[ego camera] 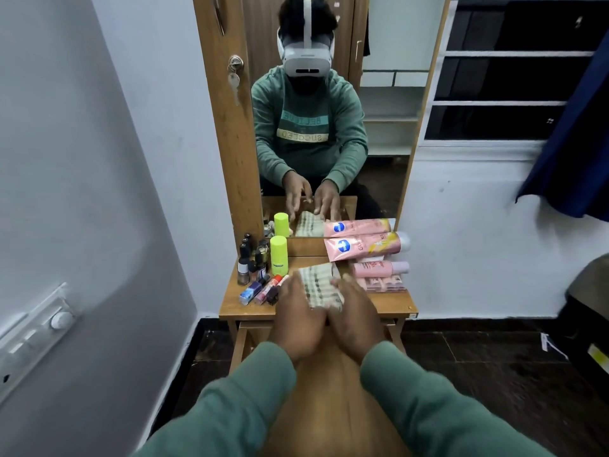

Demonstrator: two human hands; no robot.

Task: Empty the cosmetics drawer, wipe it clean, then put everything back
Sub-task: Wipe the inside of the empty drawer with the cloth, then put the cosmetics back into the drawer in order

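Observation:
A folded checked cloth lies in the middle of the small wooden dressing table. My left hand rests on the cloth's left edge and my right hand on its right edge; in the mirror the fingers look fairly straight. Both hands are blurred. The pulled-out wooden drawer runs toward me between my sleeves, and what shows of its inside is bare. Cosmetics stand on the table: a lime-green bottle, small nail polish bottles, lying small tubes, a pink tube, a pink bottle and a pink flat pack.
A tall mirror rises behind the table and reflects me. A grey wall with a switch panel is on the left. On the right are a barred window, a blue curtain and a dark object by the floor.

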